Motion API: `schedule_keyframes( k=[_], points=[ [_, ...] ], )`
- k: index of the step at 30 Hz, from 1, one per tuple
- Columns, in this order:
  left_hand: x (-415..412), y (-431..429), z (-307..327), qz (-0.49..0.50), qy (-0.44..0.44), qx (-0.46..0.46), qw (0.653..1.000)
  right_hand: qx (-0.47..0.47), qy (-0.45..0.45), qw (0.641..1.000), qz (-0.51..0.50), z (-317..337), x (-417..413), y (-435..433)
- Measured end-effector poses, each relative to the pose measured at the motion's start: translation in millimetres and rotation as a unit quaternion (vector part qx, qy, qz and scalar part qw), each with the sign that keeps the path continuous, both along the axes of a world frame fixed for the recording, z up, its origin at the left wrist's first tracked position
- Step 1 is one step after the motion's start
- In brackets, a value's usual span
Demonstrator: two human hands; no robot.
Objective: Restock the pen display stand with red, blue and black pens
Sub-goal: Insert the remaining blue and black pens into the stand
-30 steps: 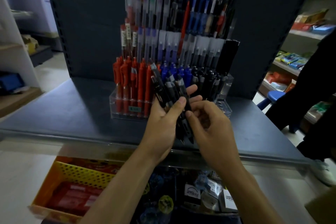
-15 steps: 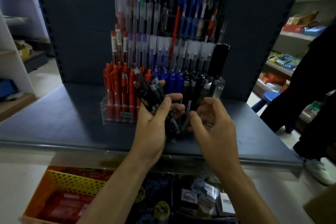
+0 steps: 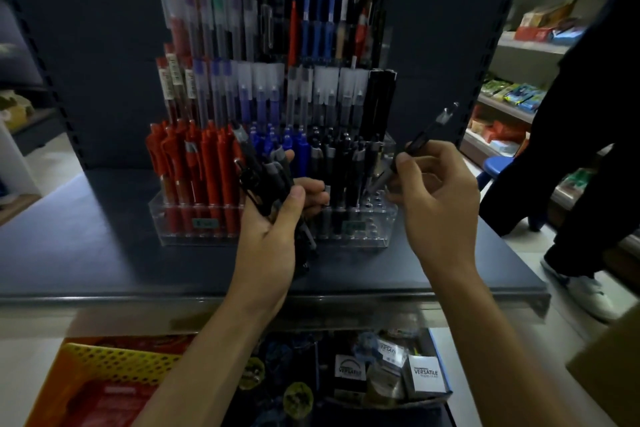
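Observation:
A clear tiered pen display stand (image 3: 384,222) rests on a dark shelf. Its front row holds red pens (image 3: 194,166) on the left, blue pens (image 3: 273,146) in the middle and black pens (image 3: 346,166) on the right. My left hand (image 3: 277,229) grips a bundle of black pens (image 3: 263,180) in front of the stand's middle. My right hand (image 3: 436,198) pinches a single black pen (image 3: 419,146), tilted with its tip down over the holes at the stand's right front corner.
The dark shelf (image 3: 86,246) has a tall dark back panel. Below its front edge sit a yellow basket (image 3: 100,374) and a box of small packs (image 3: 422,374). A person in dark clothes (image 3: 581,135) stands at right beside stocked shelves and a blue stool (image 3: 495,166).
My right hand has drawn one black pen out of the bundle and moved it right, toward the stand's right front corner. My left hand still holds the bundle.

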State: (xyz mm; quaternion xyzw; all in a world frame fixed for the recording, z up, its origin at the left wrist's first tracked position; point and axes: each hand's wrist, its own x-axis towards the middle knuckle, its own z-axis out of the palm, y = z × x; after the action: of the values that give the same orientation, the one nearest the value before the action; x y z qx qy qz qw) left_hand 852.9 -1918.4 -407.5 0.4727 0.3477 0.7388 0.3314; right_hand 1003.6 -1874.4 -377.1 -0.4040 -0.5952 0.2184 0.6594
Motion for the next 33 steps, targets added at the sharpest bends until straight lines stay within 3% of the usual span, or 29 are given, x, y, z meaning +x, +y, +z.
schedule_keyframes(
  k=[13,17,22,33],
  points=[
    [6.3,3.5,1.2,-0.014,0.010,-0.012,1.000,0.053,-0.116,0.991,-0.039,1.5,1.5,18.6],
    [8.2,4.9,0.0,-0.017,0.011,-0.017,1.000,0.003,-0.191,0.981,-0.017,-8.3,2.6,22.0],
    [8.2,5.1,-1.4,-0.016,0.012,-0.017,1.000,-0.018,-0.289,0.953,-0.089,-27.5,-1.0,21.3],
    [12.4,4.1,-1.9,-0.021,0.012,-0.018,1.000,-0.037,-0.276,0.951,-0.136,-33.1,-6.3,13.8]
  ],
)
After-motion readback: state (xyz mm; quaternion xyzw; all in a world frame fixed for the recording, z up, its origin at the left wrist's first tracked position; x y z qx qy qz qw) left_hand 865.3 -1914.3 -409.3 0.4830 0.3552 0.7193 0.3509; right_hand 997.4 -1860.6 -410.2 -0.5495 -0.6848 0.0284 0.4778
